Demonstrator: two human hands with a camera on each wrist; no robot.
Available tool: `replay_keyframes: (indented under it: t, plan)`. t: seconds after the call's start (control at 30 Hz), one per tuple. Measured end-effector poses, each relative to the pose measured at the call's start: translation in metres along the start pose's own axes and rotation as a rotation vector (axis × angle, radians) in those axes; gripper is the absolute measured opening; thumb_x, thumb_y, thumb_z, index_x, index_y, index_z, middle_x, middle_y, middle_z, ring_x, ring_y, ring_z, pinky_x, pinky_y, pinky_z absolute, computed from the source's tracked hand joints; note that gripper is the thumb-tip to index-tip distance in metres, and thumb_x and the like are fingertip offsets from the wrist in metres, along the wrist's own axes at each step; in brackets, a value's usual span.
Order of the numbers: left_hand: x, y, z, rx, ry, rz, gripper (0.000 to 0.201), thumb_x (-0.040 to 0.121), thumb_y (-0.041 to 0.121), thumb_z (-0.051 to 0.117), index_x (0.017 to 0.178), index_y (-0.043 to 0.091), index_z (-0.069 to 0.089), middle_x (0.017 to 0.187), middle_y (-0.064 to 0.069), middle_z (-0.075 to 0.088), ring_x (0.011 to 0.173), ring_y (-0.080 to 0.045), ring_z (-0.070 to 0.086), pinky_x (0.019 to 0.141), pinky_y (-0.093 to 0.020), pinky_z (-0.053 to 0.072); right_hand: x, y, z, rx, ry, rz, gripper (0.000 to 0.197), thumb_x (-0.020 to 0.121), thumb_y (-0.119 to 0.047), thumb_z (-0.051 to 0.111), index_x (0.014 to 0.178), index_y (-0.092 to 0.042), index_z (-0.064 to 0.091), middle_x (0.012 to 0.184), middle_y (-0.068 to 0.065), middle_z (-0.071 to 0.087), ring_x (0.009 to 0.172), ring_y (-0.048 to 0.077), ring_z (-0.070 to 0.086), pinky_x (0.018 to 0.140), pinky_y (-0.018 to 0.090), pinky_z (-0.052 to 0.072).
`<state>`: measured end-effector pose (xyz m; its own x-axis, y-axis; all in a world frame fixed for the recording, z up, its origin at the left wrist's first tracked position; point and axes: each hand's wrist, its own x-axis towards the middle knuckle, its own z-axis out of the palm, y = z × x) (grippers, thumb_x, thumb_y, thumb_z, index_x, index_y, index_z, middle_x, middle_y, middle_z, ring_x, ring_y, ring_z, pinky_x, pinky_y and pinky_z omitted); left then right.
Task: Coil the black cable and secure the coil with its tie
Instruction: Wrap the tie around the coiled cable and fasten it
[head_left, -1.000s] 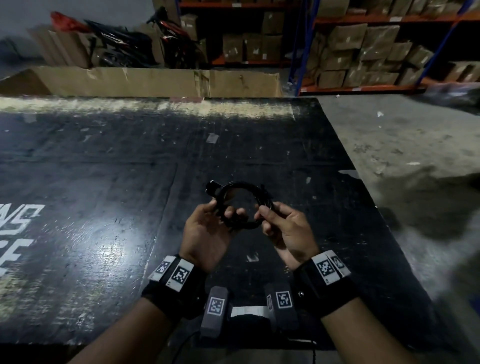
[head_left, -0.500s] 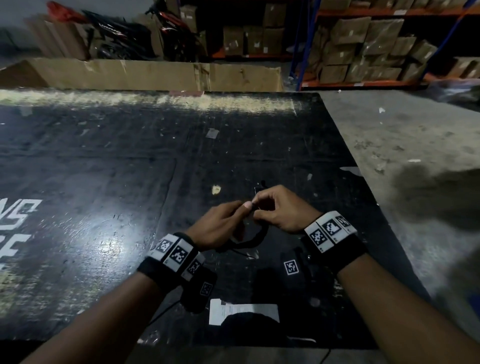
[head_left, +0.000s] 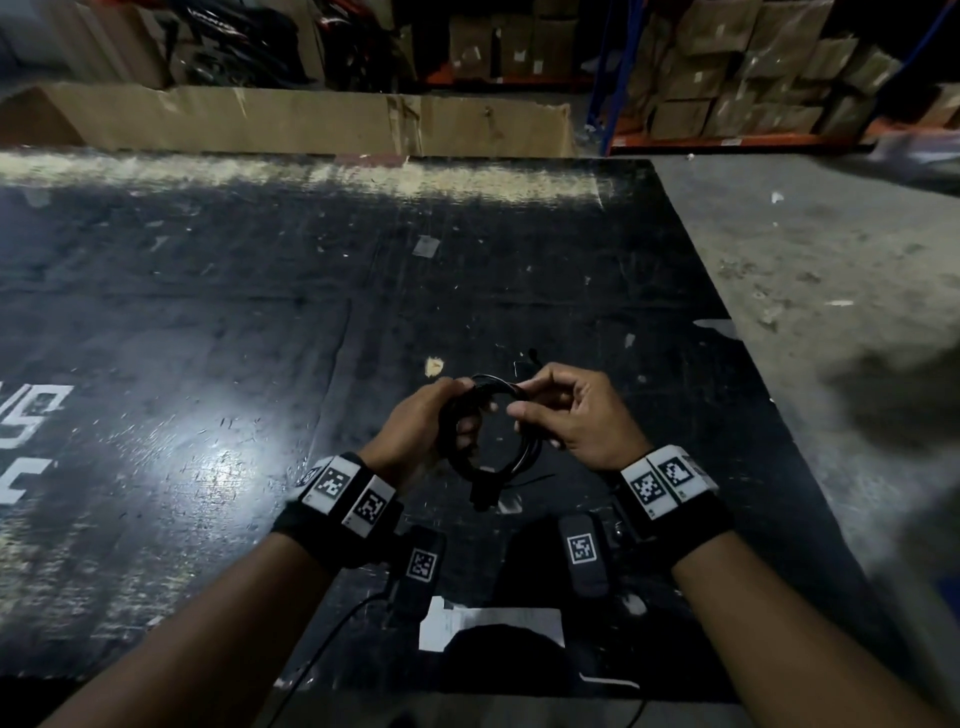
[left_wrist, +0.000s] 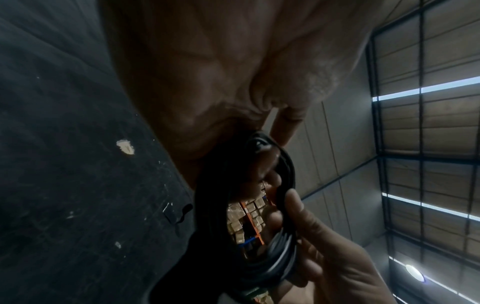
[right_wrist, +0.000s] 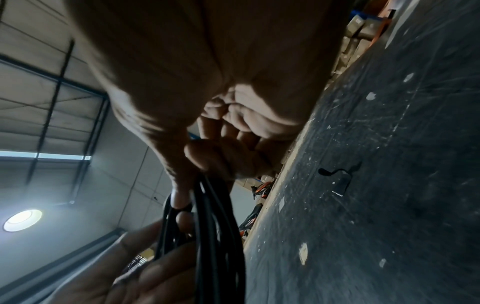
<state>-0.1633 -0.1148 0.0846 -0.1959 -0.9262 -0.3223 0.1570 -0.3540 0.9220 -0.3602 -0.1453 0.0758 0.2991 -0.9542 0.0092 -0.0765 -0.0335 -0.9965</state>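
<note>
A black cable coil (head_left: 522, 460) hangs upright between my hands, just above the black table (head_left: 208, 338). My left hand (head_left: 460, 415) grips its left side, fingers curled through the loop. At the coil's top right, my right hand (head_left: 517, 400) pinches the strands between thumb and forefinger. A plug (head_left: 483, 493) dangles from the bottom, and a thin black tail (head_left: 537, 477) sticks out to the right there. The left wrist view shows the coil (left_wrist: 281, 261) with the right hand's fingers (left_wrist: 296, 207) on it. In the right wrist view the coil (right_wrist: 215, 246) crosses my left palm (right_wrist: 124, 271).
A small black strip (head_left: 532, 356) lies on the table just beyond my hands. A long cardboard box (head_left: 260, 119) lines the table's far edge, with shelves of cartons (head_left: 753, 67) behind. Grey floor (head_left: 831, 249) lies to the right. A white paper (head_left: 488, 623) sits near me.
Half a second ago my hands were turned down over the coil, hiding most of it. Now the coil stands upright facing me, and the plug has gone from top left to the bottom.
</note>
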Motion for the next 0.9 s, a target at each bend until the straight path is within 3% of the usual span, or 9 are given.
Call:
replay_keyframes:
  t: [0.1, 0.3, 0.43, 0.5, 0.57, 0.67, 0.77, 0.83, 0.9]
  plan:
    - [0.003, 0.000, 0.000, 0.033, -0.044, -0.044, 0.056, 0.107, 0.049, 0.036, 0.077, 0.008, 0.059, 0.058, 0.002, 0.028, 0.048, -0.010, 0.026, 0.053, -0.026, 0.031, 0.004, 0.001, 0.002, 0.006, -0.011, -0.012, 0.021, 0.082, 0.006, 0.075, 0.096, 0.016, 0.063, 0.069, 0.015, 0.068, 0.050, 0.001, 0.065, 0.045, 0.010, 0.042]
    - [0.011, -0.001, -0.007, -0.011, -0.082, -0.037, 0.050, 0.108, 0.045, 0.038, 0.073, 0.012, 0.055, 0.060, 0.003, 0.024, 0.048, -0.009, 0.022, 0.051, -0.024, 0.028, 0.009, 0.004, 0.001, 0.092, -0.002, 0.003, 0.021, 0.085, 0.009, 0.071, 0.100, 0.020, 0.062, 0.071, 0.016, 0.067, 0.044, -0.001, 0.060, 0.043, 0.010, 0.041]
    - [0.017, -0.005, -0.010, -0.140, 0.027, 0.007, 0.049, 0.108, 0.044, 0.037, 0.071, 0.014, 0.049, 0.056, 0.005, 0.021, 0.044, -0.008, 0.021, 0.046, -0.023, 0.020, 0.006, 0.010, 0.002, 0.141, 0.021, 0.039, 0.029, 0.093, -0.015, 0.069, 0.117, 0.001, 0.067, 0.083, 0.014, 0.075, 0.048, 0.011, 0.062, 0.042, 0.019, 0.044]
    - [0.023, -0.005, -0.014, -0.294, 0.113, 0.046, 0.050, 0.108, 0.045, 0.037, 0.070, 0.014, 0.047, 0.052, 0.008, 0.022, 0.041, -0.006, 0.022, 0.044, -0.022, 0.019, 0.000, 0.015, 0.004, 0.232, -0.004, 0.137, 0.049, 0.085, -0.034, 0.070, 0.127, -0.010, 0.062, 0.089, 0.004, 0.075, 0.056, 0.016, 0.065, 0.047, 0.024, 0.047]
    - [0.026, -0.005, -0.014, -0.357, 0.171, 0.097, 0.049, 0.108, 0.045, 0.036, 0.072, 0.014, 0.047, 0.051, 0.009, 0.024, 0.040, -0.005, 0.023, 0.045, -0.022, 0.021, -0.009, 0.022, 0.012, 0.217, -0.084, 0.220, 0.068, 0.074, -0.041, 0.075, 0.129, -0.007, 0.055, 0.090, -0.001, 0.075, 0.066, 0.019, 0.068, 0.055, 0.030, 0.051]
    - [0.026, -0.006, -0.007, -0.301, 0.192, 0.168, 0.050, 0.110, 0.044, 0.032, 0.072, 0.015, 0.047, 0.050, 0.010, 0.025, 0.041, -0.005, 0.023, 0.044, -0.021, 0.024, -0.019, 0.032, 0.034, 0.158, -0.154, 0.237, 0.052, 0.079, -0.015, 0.083, 0.121, 0.002, 0.058, 0.088, 0.003, 0.077, 0.073, 0.019, 0.071, 0.065, 0.032, 0.057]
    - [0.025, -0.007, 0.001, -0.240, 0.168, 0.178, 0.050, 0.110, 0.043, 0.029, 0.072, 0.016, 0.046, 0.049, 0.010, 0.026, 0.041, -0.005, 0.024, 0.041, -0.019, 0.026, -0.017, 0.035, 0.042, 0.153, -0.058, 0.241, 0.026, 0.083, 0.012, 0.071, 0.108, 0.012, 0.063, 0.067, 0.000, 0.075, 0.056, 0.008, 0.071, 0.056, 0.023, 0.059]
    - [0.026, -0.006, 0.001, -0.197, 0.163, 0.172, 0.051, 0.110, 0.043, 0.029, 0.071, 0.016, 0.045, 0.048, 0.012, 0.027, 0.041, -0.004, 0.024, 0.040, -0.019, 0.025, -0.014, 0.035, 0.040, 0.141, -0.045, 0.239, 0.011, 0.084, 0.015, 0.068, 0.092, 0.007, 0.066, 0.056, -0.002, 0.072, 0.049, 0.006, 0.068, 0.051, 0.021, 0.057]
    - [0.025, -0.003, -0.001, -0.125, 0.168, 0.172, 0.051, 0.110, 0.043, 0.030, 0.070, 0.016, 0.042, 0.048, 0.012, 0.026, 0.040, -0.004, 0.023, 0.038, -0.018, 0.023, -0.013, 0.035, 0.037, 0.126, -0.042, 0.230, 0.013, 0.083, 0.012, 0.071, 0.081, -0.001, 0.067, 0.057, -0.002, 0.073, 0.050, 0.009, 0.067, 0.051, 0.023, 0.057]
